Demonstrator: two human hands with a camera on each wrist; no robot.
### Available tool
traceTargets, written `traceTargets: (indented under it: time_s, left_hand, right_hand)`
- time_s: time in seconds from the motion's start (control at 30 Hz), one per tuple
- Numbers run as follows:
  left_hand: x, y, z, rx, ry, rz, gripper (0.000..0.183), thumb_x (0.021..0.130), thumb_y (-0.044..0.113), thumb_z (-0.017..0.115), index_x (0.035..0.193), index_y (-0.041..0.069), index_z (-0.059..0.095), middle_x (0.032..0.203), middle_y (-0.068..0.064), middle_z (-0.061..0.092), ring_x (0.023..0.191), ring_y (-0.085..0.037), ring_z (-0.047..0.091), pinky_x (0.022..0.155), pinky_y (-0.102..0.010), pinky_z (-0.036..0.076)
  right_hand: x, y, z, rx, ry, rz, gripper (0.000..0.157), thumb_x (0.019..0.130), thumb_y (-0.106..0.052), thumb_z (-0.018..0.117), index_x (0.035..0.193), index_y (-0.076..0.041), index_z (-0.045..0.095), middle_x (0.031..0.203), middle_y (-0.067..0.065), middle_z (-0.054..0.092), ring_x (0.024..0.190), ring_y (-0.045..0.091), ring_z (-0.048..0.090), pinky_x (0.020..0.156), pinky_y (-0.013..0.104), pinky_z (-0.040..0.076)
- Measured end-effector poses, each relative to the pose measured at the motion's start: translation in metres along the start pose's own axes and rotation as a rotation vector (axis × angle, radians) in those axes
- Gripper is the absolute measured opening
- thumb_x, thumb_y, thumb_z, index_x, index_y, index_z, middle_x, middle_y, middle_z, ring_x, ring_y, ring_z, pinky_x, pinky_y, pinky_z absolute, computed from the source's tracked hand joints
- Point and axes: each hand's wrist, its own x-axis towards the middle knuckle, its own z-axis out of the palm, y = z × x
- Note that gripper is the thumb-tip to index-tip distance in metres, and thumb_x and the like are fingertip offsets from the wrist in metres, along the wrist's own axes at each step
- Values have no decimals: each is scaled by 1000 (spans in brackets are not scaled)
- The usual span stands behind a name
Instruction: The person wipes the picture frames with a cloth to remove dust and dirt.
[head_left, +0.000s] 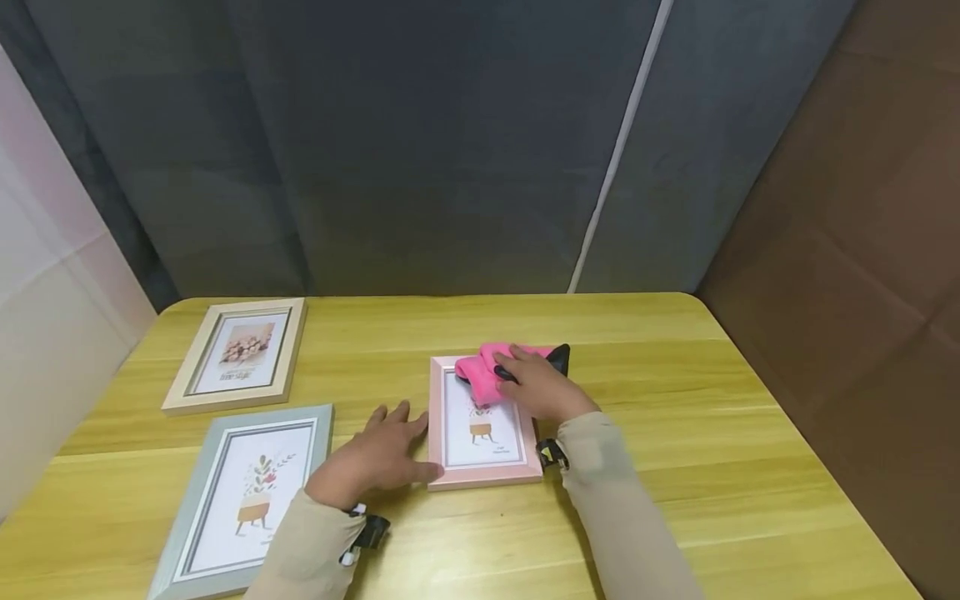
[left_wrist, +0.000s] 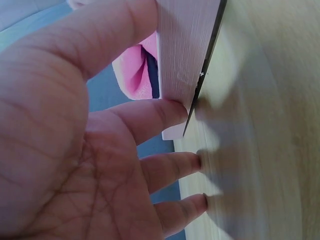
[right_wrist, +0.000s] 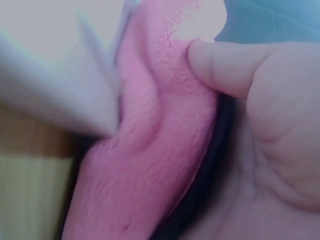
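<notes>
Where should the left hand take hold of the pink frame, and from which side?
Probably the pink frame's left border, coming from the left. The frame lies flat, offering a straight, thick side edge there, while the pink cloth covers much of the far end.

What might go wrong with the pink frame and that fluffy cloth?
The pink frame might slide right if the right hand pushes the cloth hard, because the left hand touches only its left side. Also, the left sleeve could bump the gray-blue frame, which lies close by it.
</notes>
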Motion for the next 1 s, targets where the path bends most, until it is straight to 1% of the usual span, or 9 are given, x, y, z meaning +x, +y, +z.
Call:
traceTargets:
  time_s: [0.13,0.3,0.47,0.63,0.7,0.73,0.8,0.93,1.0]
  left_hand:
    - [-1,-2,0,-8,7,13,86,83,48,76,149,4,44,155,-33,25,138,-61,16,101,-76,23]
    - [-3,-2,0,-22,12,20,86,82,48,76,148,3,45,154,-34,25,138,-62,16,102,-76,23]
    - [-4,-2,-1,-15,9,22,86,83,49,75,149,4,44,154,-34,25,138,-62,16,101,-77,23]
    - [-4,-3,-2,-14,8,29,86,83,50,75,149,5,44,154,-35,24,137,-63,16,100,-77,23]
    - [-4,-4,-1,-11,12,32,86,83,50,75,149,5,44,155,-34,24,137,-63,16,100,-77,24]
    - [-4,-5,-1,-9,16,38,86,82,49,75,149,4,45,155,-34,24,137,-64,17,100,-77,24]
    - [-4,-5,0,-5,29,55,85,82,48,77,147,3,47,155,-33,24,136,-64,18,100,-76,26]
    - [-3,-5,0,-5,51,93,83,81,45,78,145,1,49,155,-33,25,134,-65,21,101,-75,28]
    - [-2,-4,0,-9,46,83,84,81,46,77,146,1,48,155,-33,24,135,-64,20,100,-76,27]
  right_hand:
    - [4,-16,5,-68,4,32,55,104,-33,50,155,-17,37,162,12,25,148,40,18,117,55,16]
    - [8,-37,11,-166,1,47,54,105,-36,48,155,-19,38,161,9,27,146,44,18,113,62,22]
    - [13,-50,19,-225,-3,-21,53,105,-36,46,155,-20,38,160,7,31,146,39,23,111,65,24]
    - [15,-58,22,-201,-8,-87,52,106,-35,46,155,-18,38,159,7,34,146,34,26,113,60,23]
    - [15,-61,22,-174,-8,-128,52,106,-33,47,154,-16,38,157,6,36,146,31,29,116,52,24]
    - [16,-62,23,-147,-13,-151,52,106,-32,47,154,-16,38,156,6,39,143,28,35,115,47,29]
    - [16,-64,24,-117,-31,-196,52,106,-31,46,155,-16,37,156,5,39,141,24,38,113,40,33]
    - [15,-66,25,-82,-62,-222,51,107,-32,45,155,-17,36,158,6,36,143,22,35,113,36,31]
    - [14,-66,23,-114,-52,-195,51,107,-32,45,155,-18,37,159,7,32,147,26,26,118,41,23]
